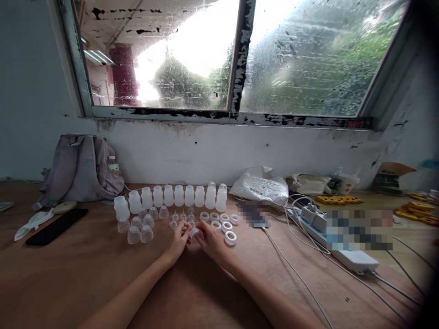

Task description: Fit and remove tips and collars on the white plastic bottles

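My right hand [210,238] is closed on a white ring [196,234] above the table. My left hand [179,237] is beside it, fingers closed near the ring's left side; what they pinch is too small to make out. Behind my hands stand several clear nipples [183,214]. To the right lie several white rings [230,237]. Several clear domed caps [147,233] sit to the left. A row of frosted white bottles [168,196] runs along the back, and the two at its right end have clear tops on.
A grey backpack [82,169] and a long black object [56,227] are at the left. On the right are a silver plastic bag [262,188], a phone-like device [255,214] with a cable, a white power strip [356,260] and yellow parts [339,200].
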Demonstrator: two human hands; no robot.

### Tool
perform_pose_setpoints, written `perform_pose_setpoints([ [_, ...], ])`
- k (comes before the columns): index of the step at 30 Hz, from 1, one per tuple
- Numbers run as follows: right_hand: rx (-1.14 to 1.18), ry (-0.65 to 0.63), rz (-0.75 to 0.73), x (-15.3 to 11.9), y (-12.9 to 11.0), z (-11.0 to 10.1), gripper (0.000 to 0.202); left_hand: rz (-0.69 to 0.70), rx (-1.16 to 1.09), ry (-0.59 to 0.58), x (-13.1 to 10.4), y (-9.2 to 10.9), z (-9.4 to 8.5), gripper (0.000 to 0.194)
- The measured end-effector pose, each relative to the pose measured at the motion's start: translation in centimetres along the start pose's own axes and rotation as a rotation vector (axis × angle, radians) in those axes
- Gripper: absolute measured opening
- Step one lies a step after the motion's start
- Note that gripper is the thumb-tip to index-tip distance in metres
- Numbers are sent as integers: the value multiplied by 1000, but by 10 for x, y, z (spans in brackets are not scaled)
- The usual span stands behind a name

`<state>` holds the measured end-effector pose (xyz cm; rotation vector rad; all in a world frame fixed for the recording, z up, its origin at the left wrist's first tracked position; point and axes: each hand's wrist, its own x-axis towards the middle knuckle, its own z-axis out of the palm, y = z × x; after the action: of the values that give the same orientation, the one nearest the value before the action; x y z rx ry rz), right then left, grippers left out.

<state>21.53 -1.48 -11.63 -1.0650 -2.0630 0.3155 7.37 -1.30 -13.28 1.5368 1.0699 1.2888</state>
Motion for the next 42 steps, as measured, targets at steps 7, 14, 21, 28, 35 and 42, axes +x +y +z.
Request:
perform_pose_setpoints([
  [7, -4, 104, 148, 4, 2, 0, 2, -11, 8, 8, -7, 4, 7, 34],
  [14, 68, 113, 194, 7, 5, -5, 7, 6, 38, -153, -16, 16, 9, 28],
  [21, 33, 114, 240, 8, 7, -4, 15, -5, 24, -191, -17, 16, 13, 28],
  [28, 49, 125, 199, 9, 13, 2, 11, -181, -135, -71, -10, 10, 13, 33],
  [35, 218, 176, 253, 8, 13, -5, 21, -26, 324, 54, 28, 10, -6, 29],
  [42, 411, 185, 355, 8, 18, -15, 27, 207, 888, 37, 125, 33, -1, 29],
])
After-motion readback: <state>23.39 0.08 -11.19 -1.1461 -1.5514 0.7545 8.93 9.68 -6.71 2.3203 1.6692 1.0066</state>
